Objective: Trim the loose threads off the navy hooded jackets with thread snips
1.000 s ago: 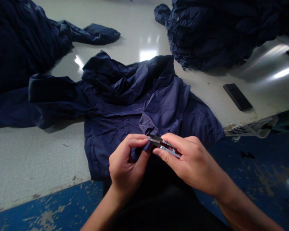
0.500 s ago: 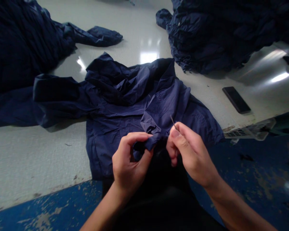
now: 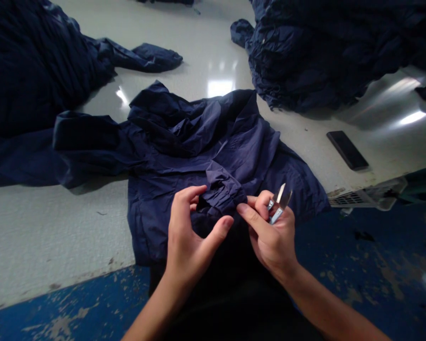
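Observation:
A dark navy garment (image 3: 163, 189) lies crumpled over the table edge in front of me. Its gathered end, which looks like an elasticated cuff (image 3: 223, 189), is raised between my hands. Thumb and fingers spread, my left hand (image 3: 191, 227) is around the left side of the cuff; whether its fingertips touch the cloth I cannot tell. My right hand (image 3: 273, 232) pinches the cuff's right edge between thumb and forefinger. Tucked in that same hand are small thread snips (image 3: 277, 203), their metal blades pointing up and away from the cloth.
Navy garments are heaped at the left (image 3: 28, 71) and at the back right (image 3: 312, 52) of the pale table (image 3: 74, 227). A black phone (image 3: 347, 150) lies to the right. Below the table edge there is a white plastic basket (image 3: 372, 194) above a worn blue floor (image 3: 74, 298).
My right hand has moved in to pinch the cuff, and the snips' blades now show above its fingers. The left thumb and fingers have parted from their pinch on the cloth.

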